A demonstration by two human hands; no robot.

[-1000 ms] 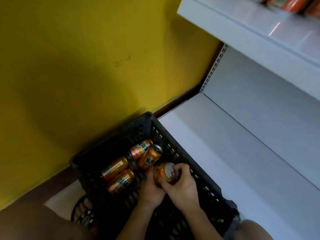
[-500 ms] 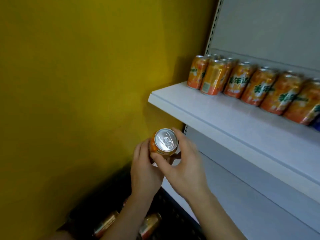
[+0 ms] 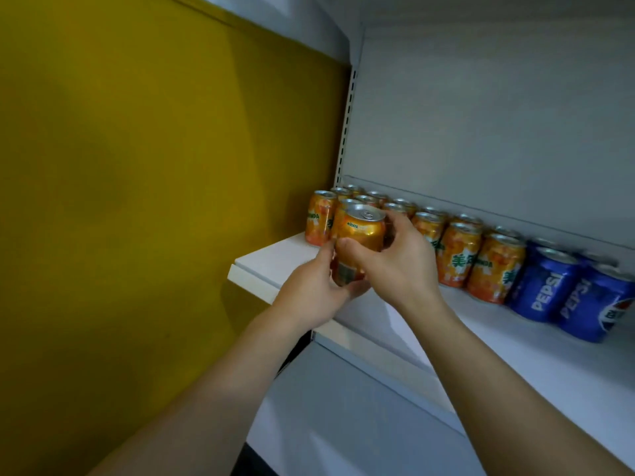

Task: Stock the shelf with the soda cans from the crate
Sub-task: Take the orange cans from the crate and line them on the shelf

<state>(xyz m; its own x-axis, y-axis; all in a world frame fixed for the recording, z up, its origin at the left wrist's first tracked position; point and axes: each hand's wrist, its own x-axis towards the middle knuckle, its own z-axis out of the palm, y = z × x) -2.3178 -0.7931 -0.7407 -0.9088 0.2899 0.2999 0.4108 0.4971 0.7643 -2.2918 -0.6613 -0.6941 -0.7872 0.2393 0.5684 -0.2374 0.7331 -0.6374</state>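
Step in hand, as judged: placing — an orange can (image 3: pixel 360 240) is carried up to the shelf (image 3: pixel 275 266) w/ both hands, not yet set down. The can is held upright, lid up, just above the shelf's front-left part, at approx. 12 o'clock from the wrists and directly in front of the orange row (image 3: pixel 457 255); whether its base touches the board cannot be told, as it is hidden by the hands. The left hand (image 3: pixel 309 290) is cupped round the can's lower half from 7 o'clock, thumb laid up the near side. The right hand (image 3: pixel 398 266) is wrapped round the upper body from 4 o'clock, thumb across the front, fingers curled behind the rim. Both grips are closed firmly on the can; nothing else is held. Both forearms are stretched up and fwd from the bottom edge. Blue cans (image 3: pixel 549 290) stand at 3 o'clock, beyond the orange ones. Next move, prob.: the can is to be lowered flat into a free front spot next to the orange cans w/o knocking them, then released. The crate is not in view.
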